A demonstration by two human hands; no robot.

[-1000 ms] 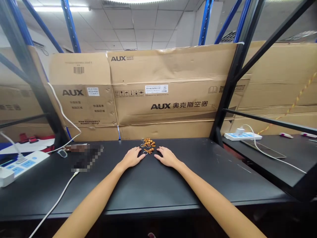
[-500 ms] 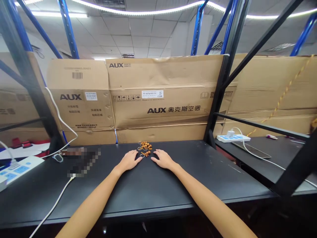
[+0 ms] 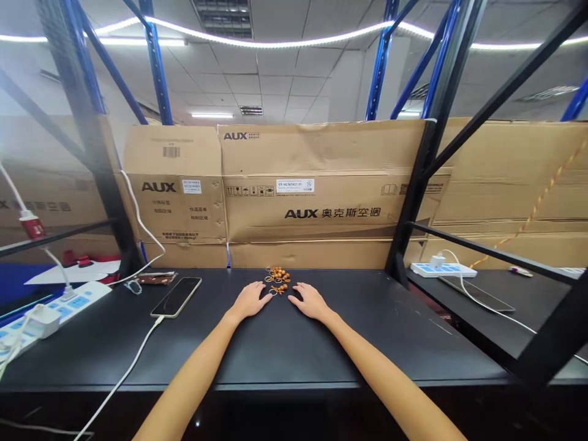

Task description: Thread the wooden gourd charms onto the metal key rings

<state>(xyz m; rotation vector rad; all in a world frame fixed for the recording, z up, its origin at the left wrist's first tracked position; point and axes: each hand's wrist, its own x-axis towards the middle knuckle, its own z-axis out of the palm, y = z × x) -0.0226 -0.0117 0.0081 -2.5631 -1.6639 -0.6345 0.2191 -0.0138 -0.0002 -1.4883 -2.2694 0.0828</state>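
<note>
Several small orange-brown keychains (image 3: pixel 278 274) with metal rings lie in a cluster toward the back of the black table (image 3: pixel 294 355). One more keychain (image 3: pixel 280 288) lies just in front of that cluster, between my hands. My left hand (image 3: pixel 250 299) rests on the table to its left, fingers spread and holding nothing, with the thumb near the ring. To its right, my right hand (image 3: pixel 310 300) lies flat with fingers apart, also with nothing in it.
A phone (image 3: pixel 177 297) on a white cable lies at the left, beside a brown patterned pouch (image 3: pixel 156 278). Power strips (image 3: pixel 80 300) stand far left and on the right-hand table. Cardboard (image 3: pixel 307 208) walls the back; black rack posts (image 3: pixel 416 196) flank the table.
The camera view has shifted, so the scene sits further right and slightly lower in the picture. Both hands keep their places beside the keychains.
</note>
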